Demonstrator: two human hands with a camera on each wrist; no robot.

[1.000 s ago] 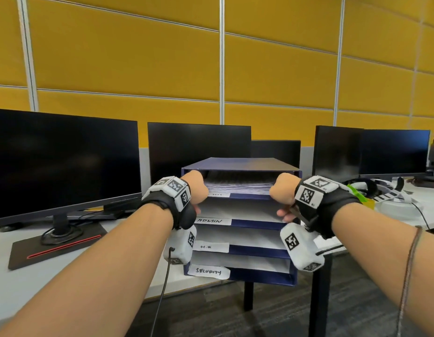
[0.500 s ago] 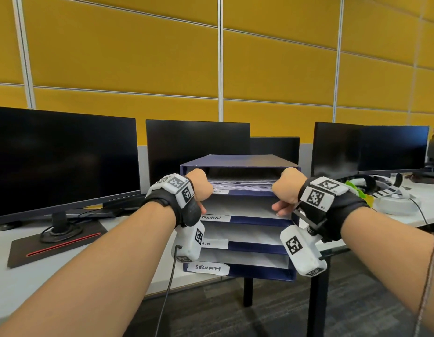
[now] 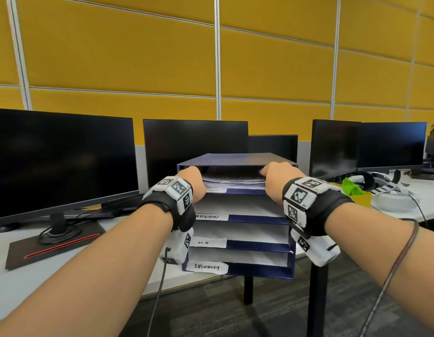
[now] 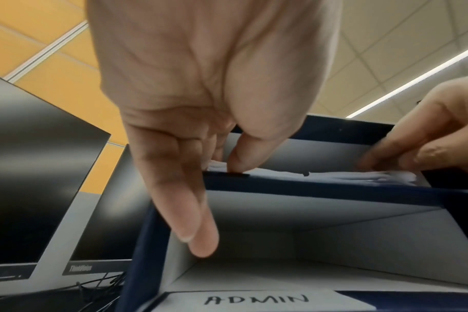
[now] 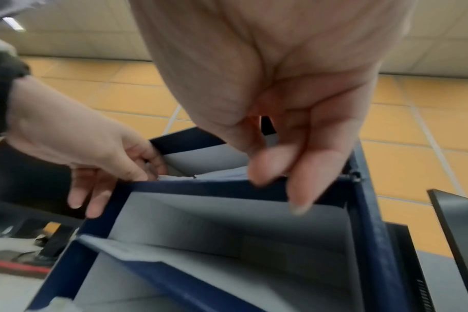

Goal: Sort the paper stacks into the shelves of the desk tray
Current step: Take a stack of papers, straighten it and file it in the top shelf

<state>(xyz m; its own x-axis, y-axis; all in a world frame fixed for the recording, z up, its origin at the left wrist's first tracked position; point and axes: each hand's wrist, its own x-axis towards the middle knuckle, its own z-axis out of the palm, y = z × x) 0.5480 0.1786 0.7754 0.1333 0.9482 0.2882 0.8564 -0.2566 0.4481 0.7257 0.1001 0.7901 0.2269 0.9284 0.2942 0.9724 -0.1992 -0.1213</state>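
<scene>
- Stack (image 3: 233, 183) lies in top shelf of tray (image 3: 238, 158), front edge showing just inside the opening, above the lip; shelves marked ADMIN (image 3: 211, 216), H.R, SECURITY below look bare of loose sheets.
- Left hand (image 3: 193, 182) at stack's left front corner, right hand (image 3: 276, 181) at right front corner; stack sits between them, straight ahead of fingertips, both about equally near.
- Left fingers: thumb tip (image 4: 238, 162) presses on stack edge at lip, other fingers loosely extended down tray's side; no pinch.
- Right fingers (image 5: 270, 164): loosely bent at lip; blurred, contact with paper unclear, not clenched.
- Stack flat; short edge faces person, long axis probably runs back into shelf.
- Judged next move: push straight back, evenly on both corners, or it skews.
</scene>
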